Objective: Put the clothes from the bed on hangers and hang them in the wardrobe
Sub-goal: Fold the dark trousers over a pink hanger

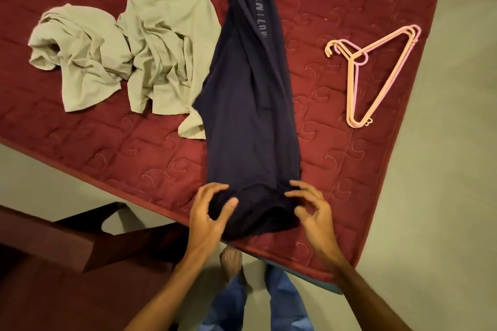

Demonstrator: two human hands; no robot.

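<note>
A dark navy garment with printed lettering lies lengthwise across the maroon quilted bed, its near end bunched at the bed's edge. My left hand hovers at the left of that near end, fingers spread and curled, thumb touching the cloth. My right hand is at its right side, fingers apart, holding nothing. Two crumpled beige shirts lie to the left: one further left, one beside the navy garment. A stack of pink and peach plastic hangers lies at the bed's right edge.
Pale floor runs along the right of the bed and shows below its left part. A dark wooden piece of furniture stands at lower left. My feet and blue jeans are under the bed's near corner.
</note>
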